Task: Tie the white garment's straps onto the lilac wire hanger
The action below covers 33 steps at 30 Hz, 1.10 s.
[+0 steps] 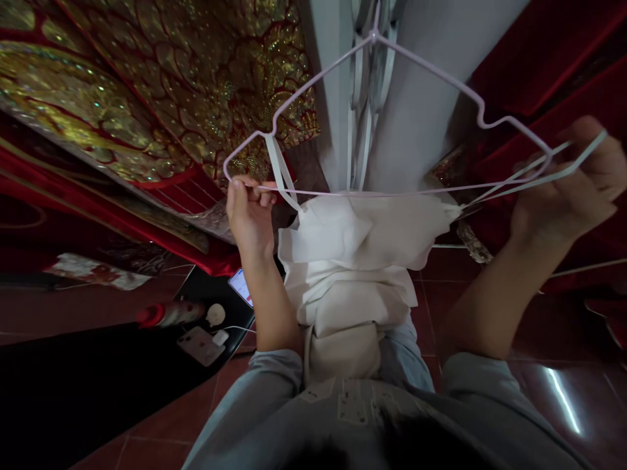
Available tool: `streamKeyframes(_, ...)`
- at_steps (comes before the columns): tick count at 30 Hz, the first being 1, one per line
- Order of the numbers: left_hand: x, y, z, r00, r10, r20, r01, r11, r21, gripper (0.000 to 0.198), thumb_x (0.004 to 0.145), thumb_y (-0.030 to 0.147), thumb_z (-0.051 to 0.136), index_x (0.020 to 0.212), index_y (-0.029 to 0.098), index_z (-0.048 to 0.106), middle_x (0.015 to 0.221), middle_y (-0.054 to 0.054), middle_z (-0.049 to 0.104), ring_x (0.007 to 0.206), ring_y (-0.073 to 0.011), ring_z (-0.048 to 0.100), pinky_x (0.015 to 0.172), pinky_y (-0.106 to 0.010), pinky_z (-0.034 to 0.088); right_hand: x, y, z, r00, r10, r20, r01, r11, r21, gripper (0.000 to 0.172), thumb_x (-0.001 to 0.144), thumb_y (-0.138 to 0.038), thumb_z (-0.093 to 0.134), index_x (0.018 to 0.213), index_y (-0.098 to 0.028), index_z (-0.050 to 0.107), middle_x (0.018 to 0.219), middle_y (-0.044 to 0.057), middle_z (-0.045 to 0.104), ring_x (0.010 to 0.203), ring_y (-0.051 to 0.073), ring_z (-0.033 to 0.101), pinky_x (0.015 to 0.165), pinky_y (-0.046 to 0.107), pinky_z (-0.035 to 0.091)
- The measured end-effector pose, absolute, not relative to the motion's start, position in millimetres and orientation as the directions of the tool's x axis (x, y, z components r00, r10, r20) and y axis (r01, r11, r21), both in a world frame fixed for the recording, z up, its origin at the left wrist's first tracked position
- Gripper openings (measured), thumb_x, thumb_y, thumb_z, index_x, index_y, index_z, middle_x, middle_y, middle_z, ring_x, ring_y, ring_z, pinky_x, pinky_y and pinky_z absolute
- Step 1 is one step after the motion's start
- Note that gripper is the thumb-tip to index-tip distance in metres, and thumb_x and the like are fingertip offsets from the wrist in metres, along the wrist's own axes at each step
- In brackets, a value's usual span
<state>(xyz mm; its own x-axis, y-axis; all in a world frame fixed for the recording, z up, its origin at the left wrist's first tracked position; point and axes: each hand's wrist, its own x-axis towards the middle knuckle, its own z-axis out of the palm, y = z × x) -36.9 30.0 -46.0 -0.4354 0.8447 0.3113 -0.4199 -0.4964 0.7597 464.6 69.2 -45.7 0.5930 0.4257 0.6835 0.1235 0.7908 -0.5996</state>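
Observation:
A pale pink clothes hanger (426,64) is up in front of me, its top near a grey metal bracket. My left hand (251,219) pinches the hanger's lower left corner. From the hanger hangs a white garment (362,287) with thin straps, bunched in folds against my lap. Its left strap (279,166) is looped over the hanger's left notch. My right hand (571,176), slightly blurred, has its fingers hooked around the right strap (580,160) and stretches it outward past the hanger's right end.
Red garments with gold sequins (235,85) hang at the left, and dark red cloth (543,59) hangs at the right. On a black table (98,385) lie two phones and a red-capped bottle (169,314). The floor is red tile (533,326).

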Motion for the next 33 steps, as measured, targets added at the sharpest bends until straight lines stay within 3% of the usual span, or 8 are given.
streamKeyframes(1,-37.6,30.0,-46.7,-0.431,0.842,0.324,-0.409,-0.503,0.761,0.045,0.115,0.056,0.082,0.085,0.026,0.066,0.077,-0.004,0.073,0.064,-0.0203,0.049,0.069,-0.032,0.048,464.5,73.2,-50.7,0.582,0.382,0.718,0.126,0.83,-0.544,0.012,0.084,-0.024,0.097,0.096,-0.027,0.095,0.073,-0.006,0.064,0.046,0.006,0.051,0.048,0.025,0.038)
streamKeyframes(3,-40.1,30.1,-48.8,-0.401,0.846,0.351,-0.384,-0.503,0.774,0.049,0.11,0.063,0.088,0.085,0.028,0.065,0.078,-0.004,0.074,0.065,-0.0215,0.052,0.07,-0.035,0.047,460.8,77.8,-54.1,0.555,0.354,0.752,0.125,0.859,-0.497,0.034,0.071,-0.047,0.108,0.095,-0.028,0.095,0.069,-0.007,0.061,0.044,0.003,0.038,0.046,0.024,0.032)
streamKeyframes(6,-43.1,31.4,-52.6,-0.355,0.865,0.356,-0.35,-0.476,0.807,0.051,0.107,0.068,0.09,0.085,0.03,0.064,0.079,-0.004,0.075,0.067,-0.0228,0.056,0.072,-0.038,0.047,443.7,66.8,-37.2,0.476,0.353,0.805,0.275,0.81,-0.518,0.055,0.062,-0.068,0.111,0.096,-0.028,0.095,0.079,-0.002,0.066,0.062,0.012,0.058,0.061,0.034,0.052)
streamKeyframes(9,-41.4,32.9,-56.0,-0.383,0.857,0.346,-0.371,-0.485,0.792,0.05,0.112,0.067,0.086,0.087,0.029,0.065,0.08,-0.003,0.075,0.065,-0.021,0.049,0.071,-0.037,0.045,413.1,39.2,-2.1,0.271,0.448,0.852,0.528,0.671,-0.521,0.055,0.073,-0.075,0.106,0.103,-0.03,0.096,0.096,0.005,0.076,0.098,0.028,0.075,0.092,0.056,0.065)
streamKeyframes(12,-37.0,33.3,-58.0,-0.396,0.858,0.326,-0.412,-0.484,0.772,0.051,0.112,0.066,0.085,0.087,0.028,0.064,0.077,-0.002,0.072,0.063,-0.0202,0.044,0.07,-0.035,0.044,384.9,17.5,28.1,0.06,0.489,0.87,0.687,0.612,-0.392,0.042,0.088,-0.074,0.099,0.106,-0.036,0.095,0.112,0.009,0.08,0.118,0.036,0.075,0.104,0.06,0.065)
streamKeyframes(17,-32.7,29.6,-53.9,-0.398,0.864,0.308,-0.396,-0.465,0.792,0.055,0.101,0.071,0.094,0.086,0.028,0.063,0.081,-0.002,0.073,0.063,-0.0195,0.044,0.069,-0.033,0.046,374.3,14.9,40.3,-0.056,0.384,0.922,0.748,0.628,-0.216,0.034,0.092,-0.062,0.099,0.104,-0.03,0.092,0.127,0.015,0.069,0.123,0.038,0.071,0.1,0.058,0.062)
streamKeyframes(26,-41.8,28.3,-53.4,-0.32,0.885,0.339,-0.348,-0.443,0.826,0.058,0.102,0.075,0.092,0.083,0.03,0.06,0.078,-0.005,0.073,0.063,-0.0217,0.05,0.067,-0.038,0.046,357.9,18.4,33.0,0.116,0.469,0.876,0.771,0.514,-0.377,0.036,0.078,-0.042,0.109,0.096,-0.023,0.084,0.118,0.009,0.066,0.12,0.031,0.065,0.096,0.049,0.057)
streamKeyframes(33,-37.6,25.5,-53.1,-0.358,0.868,0.345,-0.344,-0.466,0.815,0.059,0.101,0.075,0.094,0.083,0.029,0.062,0.08,-0.005,0.075,0.061,-0.0202,0.049,0.065,-0.037,0.046,356.6,20.9,39.0,0.149,0.468,0.871,0.83,0.42,-0.367,0.04,0.077,-0.049,0.108,0.099,-0.025,0.085,0.106,0.006,0.071,0.119,0.032,0.068,0.098,0.049,0.057)
